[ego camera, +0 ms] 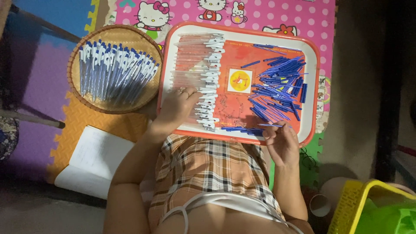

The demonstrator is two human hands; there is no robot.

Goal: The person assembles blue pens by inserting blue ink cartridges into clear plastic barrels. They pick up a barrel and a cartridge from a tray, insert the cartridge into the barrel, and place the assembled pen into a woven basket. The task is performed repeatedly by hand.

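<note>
An orange-rimmed tray (313, 86) lies in front of me. A row of clear pen barrels with white clips (203, 73) runs down its left side, and a heap of blue pen refills (279, 84) covers its right side. My left hand (178, 106) rests on the lower end of the barrel row, fingers curled around one of the barrels. My right hand (281, 141) is at the tray's near right edge, pinching a thin blue refill (274, 125) between fingertips.
A round woven basket (78, 56) full of assembled blue-and-white pens sits left of the tray. An open notebook (93, 160) lies on the foam mat at the left. A yellow plastic basket (351, 203) stands at the lower right.
</note>
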